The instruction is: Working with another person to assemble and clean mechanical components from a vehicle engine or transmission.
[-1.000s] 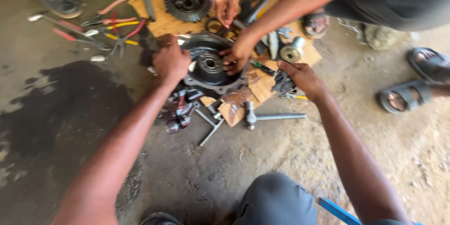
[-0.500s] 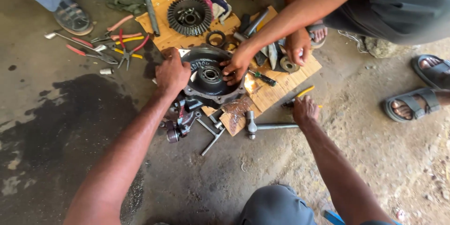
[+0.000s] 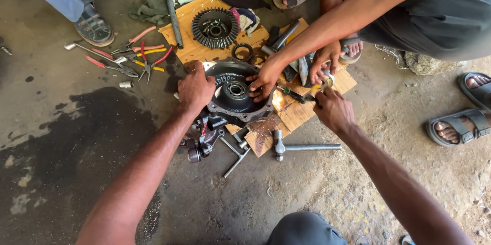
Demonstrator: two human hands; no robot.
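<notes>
The round black housing [image 3: 232, 90] lies flat on the wooden board [image 3: 299, 112], open face up. Your left hand [image 3: 195, 87] grips its left rim; your right hand [image 3: 332, 109] closes on a screwdriver [image 3: 296, 95] pointing left, toward a co-worker's hand [image 3: 263, 79] resting on the housing.

Round housing [image 3: 232, 91] at centre, partly on the board [image 3: 194, 45], with the left hand [image 3: 195, 89] on its left rim, a co-worker's hand [image 3: 265, 79] on its right rim, and the right hand [image 3: 333, 109] further right on a screwdriver [image 3: 292, 95]. Ring gear [image 3: 215, 28] behind the housing on the board; pliers [image 3: 138, 56] on the floor to the left. Hammer [image 3: 302, 148] before the board, bracket [image 3: 202, 140] just before the housing.
</notes>
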